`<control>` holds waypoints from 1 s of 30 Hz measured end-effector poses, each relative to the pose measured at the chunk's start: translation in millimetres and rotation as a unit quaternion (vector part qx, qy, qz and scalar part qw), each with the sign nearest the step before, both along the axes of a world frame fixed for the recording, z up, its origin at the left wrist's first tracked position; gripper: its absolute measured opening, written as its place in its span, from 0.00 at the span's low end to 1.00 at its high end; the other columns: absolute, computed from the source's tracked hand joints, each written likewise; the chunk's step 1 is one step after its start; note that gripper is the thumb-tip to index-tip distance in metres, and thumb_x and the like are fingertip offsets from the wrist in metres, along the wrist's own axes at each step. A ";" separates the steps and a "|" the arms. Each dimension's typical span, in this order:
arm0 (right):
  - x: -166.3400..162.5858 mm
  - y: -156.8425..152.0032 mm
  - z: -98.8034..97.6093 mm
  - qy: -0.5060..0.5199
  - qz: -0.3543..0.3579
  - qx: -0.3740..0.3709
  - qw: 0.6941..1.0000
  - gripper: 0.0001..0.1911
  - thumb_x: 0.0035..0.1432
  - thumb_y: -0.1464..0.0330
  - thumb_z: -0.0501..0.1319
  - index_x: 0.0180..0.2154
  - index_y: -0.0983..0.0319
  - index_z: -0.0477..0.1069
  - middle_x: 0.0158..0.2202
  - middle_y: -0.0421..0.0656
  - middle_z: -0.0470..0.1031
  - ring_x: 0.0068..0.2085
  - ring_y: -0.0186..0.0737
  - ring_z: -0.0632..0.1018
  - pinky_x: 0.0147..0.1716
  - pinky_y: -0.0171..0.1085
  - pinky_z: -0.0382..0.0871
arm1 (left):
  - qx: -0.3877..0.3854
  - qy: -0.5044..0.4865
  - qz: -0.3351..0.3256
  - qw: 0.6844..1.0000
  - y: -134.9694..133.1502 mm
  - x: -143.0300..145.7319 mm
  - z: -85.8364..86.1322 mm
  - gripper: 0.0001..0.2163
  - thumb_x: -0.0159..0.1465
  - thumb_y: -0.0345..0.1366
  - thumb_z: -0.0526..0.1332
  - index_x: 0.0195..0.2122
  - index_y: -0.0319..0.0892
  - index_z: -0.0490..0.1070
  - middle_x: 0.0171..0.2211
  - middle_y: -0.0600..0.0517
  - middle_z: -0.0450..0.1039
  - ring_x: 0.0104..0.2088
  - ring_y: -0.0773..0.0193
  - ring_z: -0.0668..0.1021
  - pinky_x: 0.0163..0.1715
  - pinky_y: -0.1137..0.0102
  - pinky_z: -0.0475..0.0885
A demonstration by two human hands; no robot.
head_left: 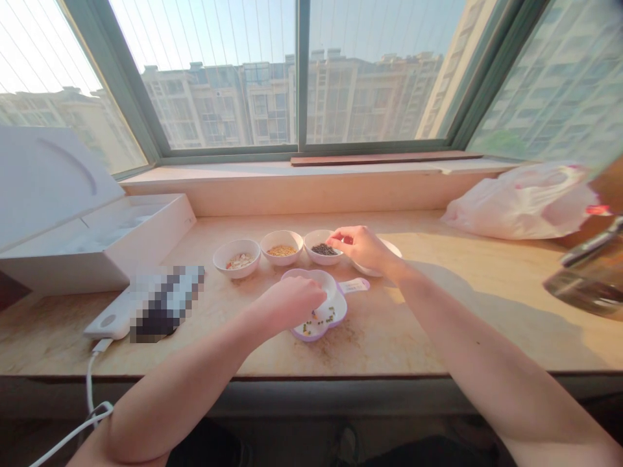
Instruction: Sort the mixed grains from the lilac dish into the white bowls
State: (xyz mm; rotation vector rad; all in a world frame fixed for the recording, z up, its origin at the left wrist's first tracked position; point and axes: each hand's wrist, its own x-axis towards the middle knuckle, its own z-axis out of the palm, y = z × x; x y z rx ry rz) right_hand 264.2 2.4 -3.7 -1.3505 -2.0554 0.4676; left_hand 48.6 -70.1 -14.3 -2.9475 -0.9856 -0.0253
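My left hand (pixel 296 299) is over a white flower-shaped dish (pixel 335 311) with a purple rim and a short handle. Its fingers are bent together and point down into the dish; whatever they pinch is hidden. Small green beans (pixel 331 316) and a few yellowish bits lie scattered in that dish. My right hand (pixel 357 243) reaches over the right rim of a white bowl (pixel 325 259) of dark beans (pixel 322 249). Thumb and fingertips are drawn together at the beans, and I cannot make out anything between them.
Left of the dark beans stand a bowl of yellow grains (pixel 281 251) and a bowl of pale, mixed pieces (pixel 240 261). A white dish (pixel 392 248) sits partly behind my right wrist. An open white box (pixel 146 227), a power bank (pixel 109 318), a plastic bag (pixel 525 201) and a glass vessel (pixel 588 272) flank them.
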 end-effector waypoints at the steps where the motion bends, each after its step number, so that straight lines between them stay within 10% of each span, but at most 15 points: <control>1: -0.2 -0.6 0.6 0.000 -0.003 -0.002 1.000 0.18 0.63 0.54 0.61 0.37 0.60 0.81 0.28 0.41 0.77 0.30 0.39 0.72 0.31 0.38 0.60 | 0.003 0.008 0.000 1.000 -0.1 0.5 0.9 0.08 0.61 0.23 0.63 0.25 0.37 0.76 0.30 0.44 0.80 0.30 0.56 0.81 0.30 0.65 0.69; 15: 0.2 -0.9 1.1 0.005 -0.012 -0.025 1.000 0.17 0.62 0.53 0.62 0.38 0.58 0.82 0.30 0.42 0.80 0.32 0.41 0.76 0.32 0.38 0.64 | -0.137 -0.120 -0.002 0.983 14.5 -13.7 18.5 0.17 0.61 0.19 0.55 0.40 0.44 0.80 0.35 0.53 0.81 0.34 0.65 0.79 0.33 0.71 0.70; 23: 1.7 -2.4 4.9 0.100 0.072 -0.106 0.987 0.12 0.60 0.63 0.64 0.41 0.60 0.82 0.40 0.44 0.83 0.40 0.41 0.79 0.40 0.37 0.69 | -0.016 -0.286 -0.012 0.958 17.0 -15.0 16.9 0.19 0.63 0.20 0.57 0.50 0.46 0.75 0.41 0.53 0.79 0.42 0.65 0.80 0.45 0.69 0.74; 30: -9.3 -19.2 10.3 0.129 0.221 -0.288 0.923 0.17 0.56 0.54 0.68 0.29 0.62 0.76 0.17 0.34 0.64 0.21 0.30 0.62 0.22 0.33 0.54 | 0.013 -0.329 0.009 0.944 18.8 -14.9 14.3 0.17 0.66 0.23 0.58 0.52 0.46 0.72 0.45 0.52 0.77 0.41 0.67 0.81 0.41 0.72 0.74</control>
